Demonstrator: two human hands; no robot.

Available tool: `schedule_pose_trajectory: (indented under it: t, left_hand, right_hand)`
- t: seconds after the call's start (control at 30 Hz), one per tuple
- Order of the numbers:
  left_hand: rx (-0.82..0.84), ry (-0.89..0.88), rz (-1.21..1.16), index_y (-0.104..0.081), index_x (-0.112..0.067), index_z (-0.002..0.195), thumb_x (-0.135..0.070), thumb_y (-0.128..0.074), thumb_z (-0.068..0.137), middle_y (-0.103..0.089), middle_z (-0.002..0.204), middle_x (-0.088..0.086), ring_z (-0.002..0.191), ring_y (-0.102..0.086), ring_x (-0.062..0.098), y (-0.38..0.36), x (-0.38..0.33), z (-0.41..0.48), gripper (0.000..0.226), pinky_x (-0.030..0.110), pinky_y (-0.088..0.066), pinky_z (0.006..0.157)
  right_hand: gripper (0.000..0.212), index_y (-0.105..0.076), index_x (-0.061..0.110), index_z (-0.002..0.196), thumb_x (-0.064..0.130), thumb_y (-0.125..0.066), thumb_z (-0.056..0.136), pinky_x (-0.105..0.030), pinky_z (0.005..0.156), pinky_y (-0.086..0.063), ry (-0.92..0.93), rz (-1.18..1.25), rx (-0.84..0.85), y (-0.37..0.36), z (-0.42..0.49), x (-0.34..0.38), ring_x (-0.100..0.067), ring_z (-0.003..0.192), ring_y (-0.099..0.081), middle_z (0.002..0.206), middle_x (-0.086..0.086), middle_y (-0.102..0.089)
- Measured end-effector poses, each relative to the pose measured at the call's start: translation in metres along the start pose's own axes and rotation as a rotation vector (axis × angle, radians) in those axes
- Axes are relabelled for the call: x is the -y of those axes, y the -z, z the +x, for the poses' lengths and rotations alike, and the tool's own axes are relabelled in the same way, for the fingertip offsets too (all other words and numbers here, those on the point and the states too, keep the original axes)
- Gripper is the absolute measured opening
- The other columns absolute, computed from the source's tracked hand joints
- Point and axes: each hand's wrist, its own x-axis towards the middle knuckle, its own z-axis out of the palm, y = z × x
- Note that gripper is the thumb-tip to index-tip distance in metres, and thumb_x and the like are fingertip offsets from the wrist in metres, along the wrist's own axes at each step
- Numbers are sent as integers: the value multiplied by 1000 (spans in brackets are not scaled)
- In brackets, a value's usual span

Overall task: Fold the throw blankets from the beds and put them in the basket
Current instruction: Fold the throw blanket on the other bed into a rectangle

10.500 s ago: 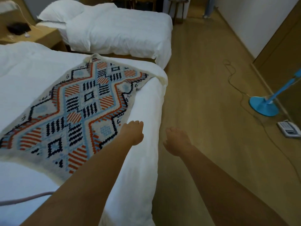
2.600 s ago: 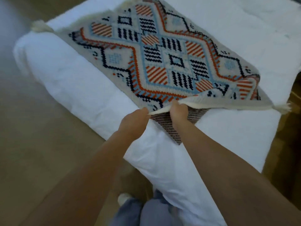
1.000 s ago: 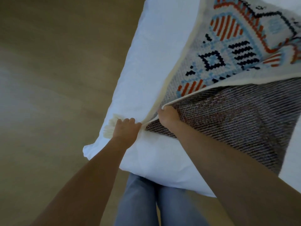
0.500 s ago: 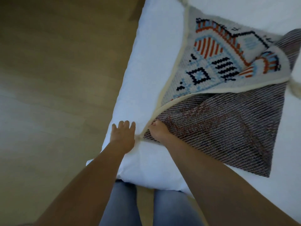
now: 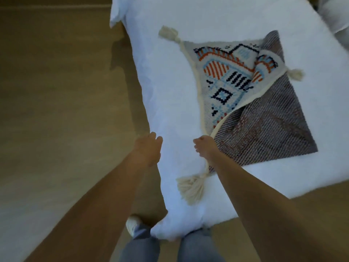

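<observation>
Grip: the right hand (image 5: 204,148) was clamped on the cream border of the blanket (image 5: 221,95), fingers curled round the edge. The left hand (image 5: 149,150) hung loosely curled at the bed's (image 5: 170,82) side edge and held nothing.

Location: the blanket lay on the bed's near end, closer to its foot corner than to its far side. No basket was in view.

Risks, judged:
- The fold was skewed, with the turned-over flap lying at an angle and its corners not meeting. A second fold made on top would probably lock the slant in.
- A one-handed pull could drag the whole piece instead of turning it, since the soft bedding gave little hold.
- The near tassel (image 5: 190,188) lay close to the bed's corner, so a tug that way might slide the blanket off onto the floor (image 5: 56,110).

Appearance: a woven throw with a face patterned in orange, pale blue and black on grey-white. The underside was a dull brown-grey weave, and much of it was showing. It had a cream edging and cream tassels at three visible corners. It was limp and lay nearly flat.
</observation>
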Motion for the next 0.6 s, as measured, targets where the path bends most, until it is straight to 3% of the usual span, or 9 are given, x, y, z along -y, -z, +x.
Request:
schedule_pose_trajectory:
  t: [0.13,0.33,0.43,0.5,0.6]
  left_hand:
    - [-117,-143,117,-48,-8,111,-17,-42,90,-49,111,8,101,-49,25,52,-6,22,24,37,-37,83]
    - [-138,-375,199,-45,-9,118,-22,-40,93,-45,121,11,110,-44,28,103,-61,75,28,39,-34,91]
    - [-105,-465,282,-43,-12,123,-24,-39,94,-44,125,11,114,-43,29,121,-86,108,32,40,-33,94]
    - [-87,-492,303,-44,-12,122,-23,-39,94,-45,125,11,115,-43,29,136,-98,131,31,41,-34,94]
    - [-78,-558,348,-45,-13,121,-26,-41,94,-47,122,12,112,-45,30,163,-116,171,30,41,-36,91]
  right_hand:
    - [30,-58,-1,112,18,-45,93,-27,65,-43,28,15,-81,21,-21,23,-12,68,-47,114,-23,-62]
    - [29,-60,0,109,18,-42,94,-17,55,-33,33,104,-193,65,-14,24,-7,61,-40,113,-20,-62]
    - [25,-59,4,86,12,-38,95,-29,64,-40,-10,176,-257,84,8,19,-15,67,-49,91,-13,-61]
    - [30,-44,14,65,14,-39,95,-31,60,-36,-29,228,-299,97,26,20,-16,60,-42,69,-5,-47]
    - [30,-35,21,65,23,-40,95,-29,51,-29,-31,197,-342,123,51,22,-13,59,-38,68,0,-41]
